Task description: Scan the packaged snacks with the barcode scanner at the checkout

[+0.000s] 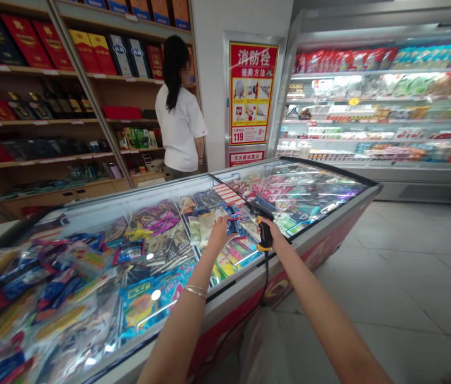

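Both my arms reach out over a long chest freezer (249, 277) with sliding glass lids. My right hand (272, 230) is closed round the black and yellow grip of a handheld barcode scanner (264, 232), whose dark cable hangs down over the freezer's front. The scanner's head points left at a small blue packet (234, 225). My left hand (222, 230) pinches that packet and holds it just above the glass. A thin bracelet (195, 290) sits on my left forearm. Many colourful frozen-food packets (145, 250) lie under the glass.
Another person in a white shirt (179, 128) stands beyond the freezer, facing wooden shelves of boxed goods (49, 106). A red fire-hydrant notice (252, 93) hangs on the pillar. An open refrigerated display case (381, 106) lines the right wall. Pale tiled floor (409, 277) spreads to the right.
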Demonstrator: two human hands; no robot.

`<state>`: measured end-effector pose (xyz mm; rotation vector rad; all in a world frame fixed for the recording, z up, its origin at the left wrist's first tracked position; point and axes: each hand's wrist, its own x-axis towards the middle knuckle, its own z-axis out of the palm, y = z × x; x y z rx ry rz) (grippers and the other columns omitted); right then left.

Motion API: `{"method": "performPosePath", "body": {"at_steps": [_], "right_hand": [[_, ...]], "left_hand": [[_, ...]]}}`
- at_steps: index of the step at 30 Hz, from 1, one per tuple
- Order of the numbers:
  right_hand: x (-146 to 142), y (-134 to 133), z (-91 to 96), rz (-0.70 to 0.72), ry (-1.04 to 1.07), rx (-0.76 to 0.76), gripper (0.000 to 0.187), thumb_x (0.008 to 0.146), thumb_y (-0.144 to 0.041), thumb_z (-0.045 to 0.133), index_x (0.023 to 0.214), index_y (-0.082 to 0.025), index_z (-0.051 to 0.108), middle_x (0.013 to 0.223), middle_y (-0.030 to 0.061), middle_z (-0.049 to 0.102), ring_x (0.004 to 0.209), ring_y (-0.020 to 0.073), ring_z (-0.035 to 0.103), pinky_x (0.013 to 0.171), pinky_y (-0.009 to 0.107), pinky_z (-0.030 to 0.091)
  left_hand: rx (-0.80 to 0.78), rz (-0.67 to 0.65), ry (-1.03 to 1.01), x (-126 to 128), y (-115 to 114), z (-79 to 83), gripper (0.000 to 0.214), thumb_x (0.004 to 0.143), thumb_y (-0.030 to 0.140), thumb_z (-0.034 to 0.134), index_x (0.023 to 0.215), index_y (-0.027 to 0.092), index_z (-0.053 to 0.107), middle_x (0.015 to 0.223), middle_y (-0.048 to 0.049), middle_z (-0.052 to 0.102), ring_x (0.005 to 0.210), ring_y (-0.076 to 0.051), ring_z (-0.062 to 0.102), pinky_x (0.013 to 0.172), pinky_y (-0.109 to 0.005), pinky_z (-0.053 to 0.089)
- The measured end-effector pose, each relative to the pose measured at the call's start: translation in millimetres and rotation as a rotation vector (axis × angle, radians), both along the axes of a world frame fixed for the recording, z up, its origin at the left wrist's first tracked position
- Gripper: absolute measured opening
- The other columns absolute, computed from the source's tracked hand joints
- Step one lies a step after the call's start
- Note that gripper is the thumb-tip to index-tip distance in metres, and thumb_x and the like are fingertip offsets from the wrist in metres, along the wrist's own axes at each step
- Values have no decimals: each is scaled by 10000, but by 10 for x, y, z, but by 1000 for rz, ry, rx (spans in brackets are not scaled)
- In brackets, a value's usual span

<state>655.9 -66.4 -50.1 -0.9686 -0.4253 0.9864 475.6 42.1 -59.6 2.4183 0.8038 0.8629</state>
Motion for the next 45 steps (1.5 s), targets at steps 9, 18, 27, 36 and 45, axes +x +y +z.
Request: {"method": "performPosePath", "body": {"at_steps": [9,18,27,36,45], "right_hand": [[-33,11,18,-32,44,-17,186,700,-237,735,749,-159,573,581,-5,596,409,83,505,372,185,437],[-328,-68,153,-23,4,-19,186,701,-246,730,720,-166,564,535,-11,576,404,88,503,364,181,427],[-1297,413,472,277,-82,54,206,679,-289,725,721,-180,556,496,-19,563,402,96,504,373,190,419],[-2347,1068,543,529,-184,132,371,597,-362,778,830,-203,538,501,-52,572,392,118,526,370,209,411],[-2478,1029,397,576,-295,194,384,627,-377,796,838,-194,532,654,-19,638,398,110,536,370,228,418]], "left_hand": [[-104,-7,-3,-14,-131,65,524,729,293,750,1188,203,514,1001,-84,645,788,-213,654,727,-339,506],[-270,202,-103,-414,-108,427,511,764,237,704,1227,208,491,902,-35,689,609,-148,639,661,-271,497],[-133,474,-441,-1862,400,632,510,717,301,730,1188,218,552,970,-43,675,741,-169,658,654,-273,539],[142,746,-540,-2404,619,335,394,733,261,687,1123,236,629,1024,-57,624,883,-199,635,781,-320,528],[98,906,-605,-2555,618,275,354,709,367,699,1034,226,704,898,-29,639,782,-188,634,754,-311,508]]}}
